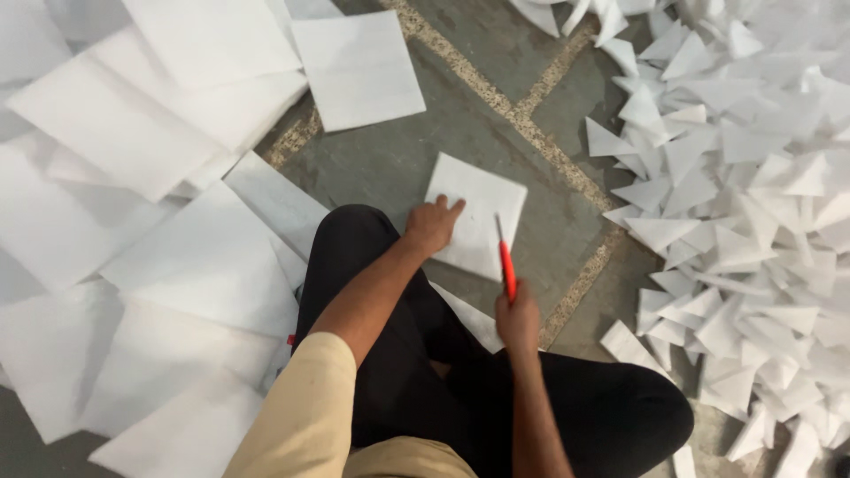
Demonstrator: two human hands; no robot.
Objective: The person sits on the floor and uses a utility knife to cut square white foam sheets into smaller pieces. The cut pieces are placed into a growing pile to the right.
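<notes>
Left hand, fingers spread, presses flat on a white square sheet lying on the floor at frame centre. Right hand is closed around a red-handled cutter, blade tip over the sheet's right edge. White triangular offcuts heaped at right; large white sheets at left.

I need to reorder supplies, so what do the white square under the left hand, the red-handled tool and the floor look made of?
White square: probably thin foam or nonwoven sheet, matte, faintly textured, keeps stiff edges. Left hand presses it flat. Red-handled tool in the right hand: glossy plastic grip, thin pale blade, likely metal. Floor: dull grey stone or cement slabs with speckled joint strips.
</notes>
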